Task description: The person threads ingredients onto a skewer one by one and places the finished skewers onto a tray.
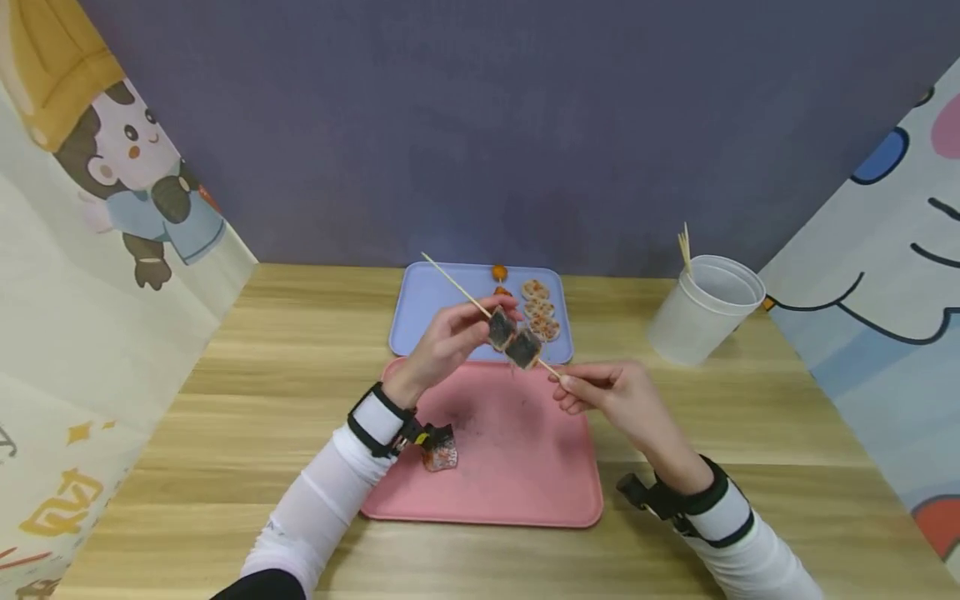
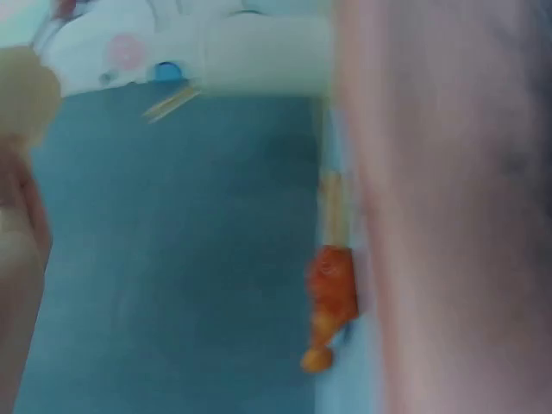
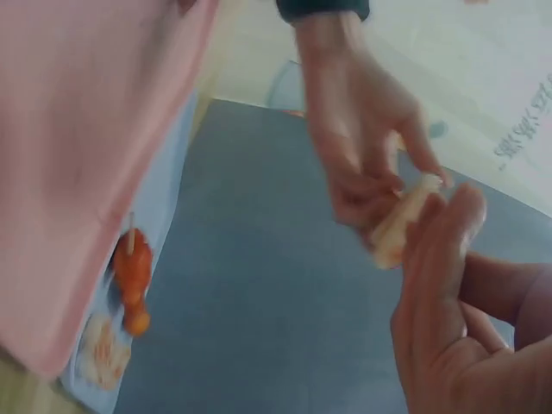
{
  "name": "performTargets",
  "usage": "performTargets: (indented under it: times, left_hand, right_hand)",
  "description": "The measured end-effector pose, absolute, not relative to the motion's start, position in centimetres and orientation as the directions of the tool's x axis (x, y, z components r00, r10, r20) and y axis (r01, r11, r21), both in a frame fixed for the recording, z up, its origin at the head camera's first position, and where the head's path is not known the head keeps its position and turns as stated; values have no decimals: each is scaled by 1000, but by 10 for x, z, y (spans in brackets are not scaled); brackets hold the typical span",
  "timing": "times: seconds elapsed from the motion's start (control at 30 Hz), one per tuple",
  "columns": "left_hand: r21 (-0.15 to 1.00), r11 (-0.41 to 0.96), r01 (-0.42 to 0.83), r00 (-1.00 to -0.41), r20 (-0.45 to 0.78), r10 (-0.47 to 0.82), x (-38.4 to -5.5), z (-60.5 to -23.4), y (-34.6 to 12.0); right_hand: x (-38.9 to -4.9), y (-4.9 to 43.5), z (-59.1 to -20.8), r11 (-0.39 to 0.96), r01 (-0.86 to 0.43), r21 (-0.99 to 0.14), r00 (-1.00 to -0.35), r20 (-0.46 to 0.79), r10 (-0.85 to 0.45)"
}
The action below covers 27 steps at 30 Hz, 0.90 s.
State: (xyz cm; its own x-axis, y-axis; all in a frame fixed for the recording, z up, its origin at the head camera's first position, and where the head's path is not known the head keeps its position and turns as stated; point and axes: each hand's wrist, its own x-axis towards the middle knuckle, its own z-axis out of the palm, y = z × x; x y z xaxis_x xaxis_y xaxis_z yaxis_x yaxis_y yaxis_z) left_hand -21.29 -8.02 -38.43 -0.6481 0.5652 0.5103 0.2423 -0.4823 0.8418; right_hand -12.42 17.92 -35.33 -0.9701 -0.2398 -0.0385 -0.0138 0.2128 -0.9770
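Observation:
Two square food chunks (image 1: 512, 337) with dark grey skin, like pieces of fish, are threaded on a thin wooden skewer (image 1: 457, 285) that slants above the trays. My left hand (image 1: 455, 337) grips the upper chunk between thumb and fingers. Lower on the skewer, my right hand (image 1: 603, 390) pinches the end between thumb and fingertips. The right wrist view shows a chunk's pale side (image 3: 405, 226) between both hands. Another dark-skinned chunk (image 1: 441, 450) lies on the pink tray (image 1: 517, 492), near my left wrist.
Behind the pink tray is a blue tray (image 1: 412, 312) holding an orange skewered food (image 1: 499, 273) and several round pale slices (image 1: 542, 308) with reddish bits. A white bucket (image 1: 690, 321) with several skewers (image 1: 685, 248) stands at the right. A dark wall panel (image 1: 465, 125) rises behind the table.

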Motion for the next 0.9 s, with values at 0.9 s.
performTargets:
  times: [0.9]
  left_hand:
    - [875, -416, 247, -686, 461, 563, -210, -375, -85]
  right_hand:
    - [-132, 180, -354, 207, -33, -978, -979, -10, -205]
